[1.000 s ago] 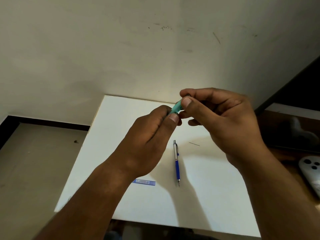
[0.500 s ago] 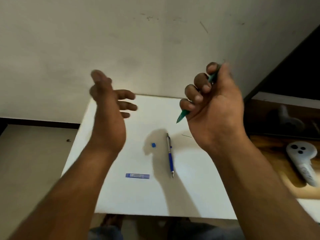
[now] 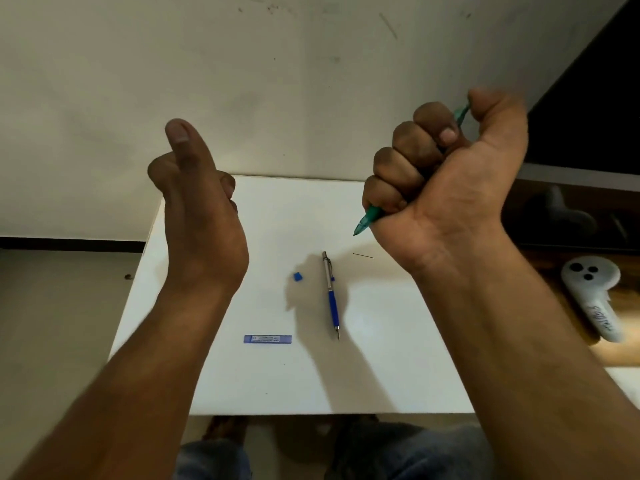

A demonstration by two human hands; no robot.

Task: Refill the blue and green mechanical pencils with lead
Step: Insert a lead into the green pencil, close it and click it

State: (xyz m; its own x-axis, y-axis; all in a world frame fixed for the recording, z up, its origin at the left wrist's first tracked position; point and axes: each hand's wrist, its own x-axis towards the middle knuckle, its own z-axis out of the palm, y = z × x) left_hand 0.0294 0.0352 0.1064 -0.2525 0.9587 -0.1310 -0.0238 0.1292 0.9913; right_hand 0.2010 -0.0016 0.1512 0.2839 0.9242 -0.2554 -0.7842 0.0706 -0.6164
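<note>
Your right hand (image 3: 446,174) was fisted round the green pencil (image 3: 369,218); your left hand (image 3: 201,216) was raised, fingers loosely curled, empty.

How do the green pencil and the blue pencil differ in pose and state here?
The green pencil is gripped in the right hand, raised above the table; the blue pencil lies flat on it, untouched. The green pencil tilts, tip down-left; the blue pencil's tip points toward the person. The fingers hide most of the green pencil; the blue pencil shows whole.
</note>
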